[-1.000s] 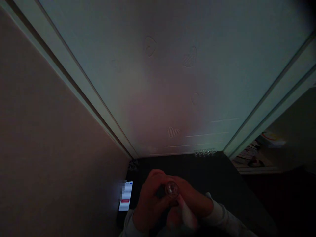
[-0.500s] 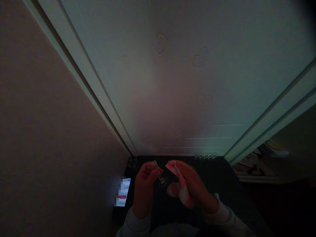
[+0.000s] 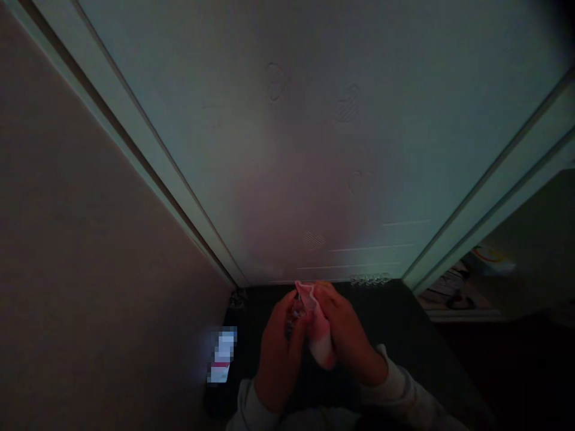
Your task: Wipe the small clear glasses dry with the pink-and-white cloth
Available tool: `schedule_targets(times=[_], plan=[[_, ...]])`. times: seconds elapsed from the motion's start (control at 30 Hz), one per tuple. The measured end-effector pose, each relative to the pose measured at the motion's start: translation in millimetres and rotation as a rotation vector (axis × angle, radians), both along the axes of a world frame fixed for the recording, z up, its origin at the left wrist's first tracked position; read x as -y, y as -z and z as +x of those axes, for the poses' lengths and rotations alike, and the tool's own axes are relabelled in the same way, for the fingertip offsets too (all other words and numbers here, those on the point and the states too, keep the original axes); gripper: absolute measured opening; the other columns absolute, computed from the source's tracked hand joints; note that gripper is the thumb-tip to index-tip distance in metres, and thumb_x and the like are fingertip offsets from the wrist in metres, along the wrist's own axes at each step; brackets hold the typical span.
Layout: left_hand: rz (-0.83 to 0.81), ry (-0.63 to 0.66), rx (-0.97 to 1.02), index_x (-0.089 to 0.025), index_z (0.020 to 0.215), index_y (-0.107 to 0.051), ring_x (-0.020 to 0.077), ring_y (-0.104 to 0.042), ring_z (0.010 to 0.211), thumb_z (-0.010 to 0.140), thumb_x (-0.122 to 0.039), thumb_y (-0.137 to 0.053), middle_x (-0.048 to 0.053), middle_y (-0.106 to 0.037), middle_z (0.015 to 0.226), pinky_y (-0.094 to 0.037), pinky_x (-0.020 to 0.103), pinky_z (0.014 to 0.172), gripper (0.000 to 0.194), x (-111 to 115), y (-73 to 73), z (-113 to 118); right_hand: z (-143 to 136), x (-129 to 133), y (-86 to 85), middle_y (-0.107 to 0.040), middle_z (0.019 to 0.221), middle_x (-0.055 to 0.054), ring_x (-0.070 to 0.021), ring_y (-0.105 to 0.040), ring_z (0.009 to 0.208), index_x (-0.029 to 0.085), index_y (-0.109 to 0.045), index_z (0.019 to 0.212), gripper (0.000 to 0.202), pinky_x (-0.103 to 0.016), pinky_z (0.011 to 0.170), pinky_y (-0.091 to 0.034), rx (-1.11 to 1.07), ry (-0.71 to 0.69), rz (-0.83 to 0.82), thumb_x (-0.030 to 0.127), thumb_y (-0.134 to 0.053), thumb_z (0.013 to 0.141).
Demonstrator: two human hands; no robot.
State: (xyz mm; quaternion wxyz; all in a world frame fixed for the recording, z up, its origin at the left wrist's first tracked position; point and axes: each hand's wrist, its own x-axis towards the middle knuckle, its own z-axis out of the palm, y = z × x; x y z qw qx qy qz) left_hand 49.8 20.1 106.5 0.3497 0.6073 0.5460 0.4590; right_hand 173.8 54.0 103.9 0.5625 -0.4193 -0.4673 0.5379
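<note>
My left hand (image 3: 279, 350) is closed around a small clear, glass-like piece (image 3: 295, 314), mostly hidden by the fingers. A pink and white cloth (image 3: 320, 335) is gripped in my right hand (image 3: 351, 338), its lower end hanging down between the wrists. The cloth's upper edge is up against the clear piece, and both hands are close together above a dark tabletop (image 3: 395, 347).
Several small clear pieces (image 3: 369, 279) line the table's back edge by the pale wall panel (image 3: 309, 149). Another clear cluster (image 3: 238, 297) sits in the back left corner. A lit phone (image 3: 222, 356) lies at left, beside the side wall. Items on a shelf (image 3: 453, 287) show at right.
My hands have come together, bringing the cloth from the right against the clear piece. Its round foot, seen before, is now covered. The camera view has shifted slightly.
</note>
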Motion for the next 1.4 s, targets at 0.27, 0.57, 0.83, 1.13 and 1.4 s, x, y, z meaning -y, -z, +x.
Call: schedule_targets(times=[0.27,0.57,0.83,1.13,1.4], plan=[[-0.052,-0.016,0.018,-0.019,0.097,-0.058,0.0191,-0.060,0.084,0.082,-0.022,-0.055,0.004,-0.063,0.092,-0.047,0.031,0.076,0.016,-5,0.1,-3,6,1,14.9,-0.071,0.100,-0.004,-0.0206,-0.062,0.094,0.023,-0.071,0.094,0.026,-0.033,0.089,-0.044,-0.175,-0.093,-0.057,0.031,-0.048,0.086],[0.094,0.051,-0.030,-0.021,0.090,-0.065,0.0171,-0.057,0.080,0.076,-0.016,-0.061,0.002,-0.063,0.088,-0.044,0.027,0.071,0.016,-8,-16.1,-21,21,7,16.1,-0.059,0.129,-0.004,-0.0241,-0.052,0.118,0.028,-0.061,0.117,0.038,-0.041,0.103,-0.034,-0.191,-0.363,-0.127,0.033,-0.064,0.079],[-0.128,0.124,0.111,-0.019,0.097,-0.066,0.0186,-0.060,0.081,0.079,-0.028,-0.062,0.005,-0.067,0.091,-0.046,0.028,0.071,0.020,0,-20.6,-22,19,11,18.0,-0.063,0.065,0.006,-0.0110,-0.056,0.054,0.024,-0.057,0.085,0.019,-0.021,0.051,-0.042,-0.324,-0.226,-0.181,0.039,-0.066,0.078],[-0.170,0.167,0.190,-0.020,0.097,-0.069,0.0190,-0.062,0.085,0.079,-0.027,-0.063,0.004,-0.070,0.093,-0.046,0.027,0.073,0.019,8,-21.5,-18,18,17,19.1,-0.067,0.089,-0.005,-0.0216,-0.059,0.088,0.021,-0.068,0.076,0.027,-0.032,0.079,-0.046,-0.200,-0.262,-0.057,0.046,-0.059,0.080],[-0.061,0.331,-0.091,-0.027,0.098,-0.071,0.0166,-0.058,0.075,0.081,-0.026,-0.062,0.001,-0.064,0.080,-0.041,0.025,0.068,0.019,13,-27.2,-29,24,21,11.3,-0.053,0.063,0.005,-0.0106,-0.048,0.055,0.019,-0.058,0.071,0.029,-0.021,0.052,-0.039,-0.048,-0.368,-0.088,0.044,-0.072,0.068]])
